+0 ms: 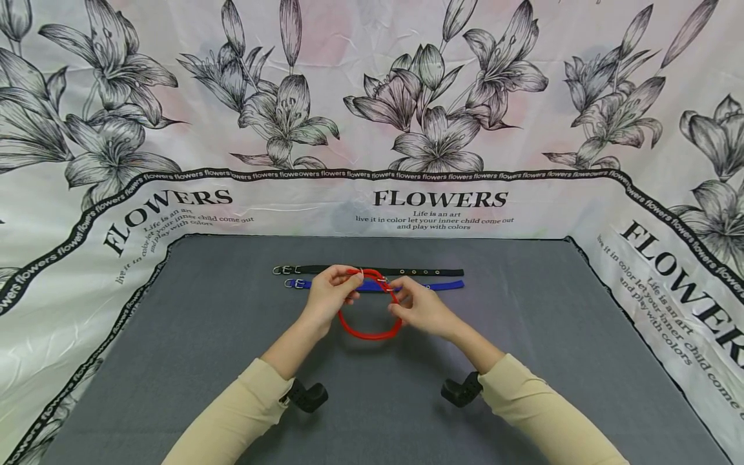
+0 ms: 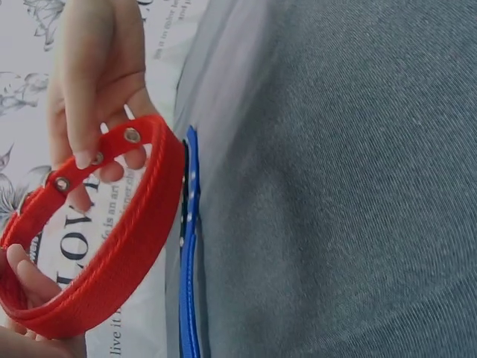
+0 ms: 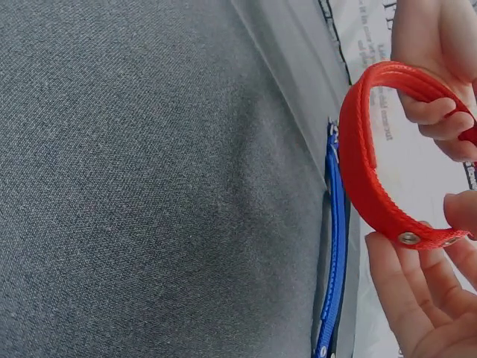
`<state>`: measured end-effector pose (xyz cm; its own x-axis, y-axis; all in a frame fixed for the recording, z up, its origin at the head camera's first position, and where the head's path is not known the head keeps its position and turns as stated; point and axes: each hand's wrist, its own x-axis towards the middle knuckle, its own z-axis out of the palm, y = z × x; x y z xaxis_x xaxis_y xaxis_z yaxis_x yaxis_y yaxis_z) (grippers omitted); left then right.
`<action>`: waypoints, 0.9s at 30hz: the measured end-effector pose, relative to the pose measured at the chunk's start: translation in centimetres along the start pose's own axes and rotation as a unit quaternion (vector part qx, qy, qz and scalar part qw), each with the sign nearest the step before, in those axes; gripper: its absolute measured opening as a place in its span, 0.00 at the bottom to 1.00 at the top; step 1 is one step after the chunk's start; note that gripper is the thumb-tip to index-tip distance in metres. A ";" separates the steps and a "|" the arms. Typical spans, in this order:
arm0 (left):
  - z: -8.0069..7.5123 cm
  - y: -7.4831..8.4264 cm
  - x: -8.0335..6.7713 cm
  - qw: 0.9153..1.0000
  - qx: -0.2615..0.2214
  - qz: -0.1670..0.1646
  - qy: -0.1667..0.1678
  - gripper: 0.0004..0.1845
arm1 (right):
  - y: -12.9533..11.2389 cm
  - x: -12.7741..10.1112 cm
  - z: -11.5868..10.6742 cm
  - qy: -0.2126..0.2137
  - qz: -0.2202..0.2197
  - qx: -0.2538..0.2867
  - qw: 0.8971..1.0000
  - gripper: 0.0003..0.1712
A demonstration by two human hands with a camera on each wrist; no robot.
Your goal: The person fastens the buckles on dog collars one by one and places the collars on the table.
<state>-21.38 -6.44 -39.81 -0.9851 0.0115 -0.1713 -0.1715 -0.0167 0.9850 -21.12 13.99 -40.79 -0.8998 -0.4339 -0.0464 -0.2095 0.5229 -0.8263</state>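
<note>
Nearest, both hands pinch a looped red woven-nylon collar (image 1: 369,316) above the tabletop (image 1: 523,361): left hand (image 1: 329,295) and right hand (image 1: 420,309) at its eyeleted ends. It looks light, limp, best held there. Beyond, blue strap (image 1: 442,285), black strap (image 1: 407,272), toward the far edge.

A grey fabric-covered table (image 1: 523,336) fills the foreground from 4 to 8 o'clock. A white backdrop cloth (image 1: 360,84) printed with black lilies rises behind it at 12 o'clock and wraps both sides, lettered "FLOWERS". Lighting is even, shadows soft.
</note>
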 end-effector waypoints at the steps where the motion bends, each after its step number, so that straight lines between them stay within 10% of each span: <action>1: -0.1 0.0 0.0 1.000 0.001 -0.002 0.001 0.12 | 0.0 0.0 0.0 0.009 0.000 -0.002 1.000 0.22; 10: -1.3 -0.7 0.1 0.994 0.092 0.054 -0.012 0.10 | -0.2 -0.1 0.2 0.051 -0.003 -0.006 0.999 0.16; 19: -2.6 -0.9 0.0 0.935 0.328 0.137 -0.019 0.15 | 0.2 0.4 0.5 0.070 -0.002 -0.019 0.997 0.13; 27: -4.1 -1.1 -0.6 0.933 0.339 0.111 -0.052 0.22 | 0.1 1.1 1.4 0.068 -0.006 -0.046 0.997 0.10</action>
<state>-20.59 -10.50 -40.88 -0.9835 0.1806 0.0055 0.1157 0.6059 0.7871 -21.61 12.54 -41.72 -0.9391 -0.3408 0.0446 -0.2493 0.5860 -0.7710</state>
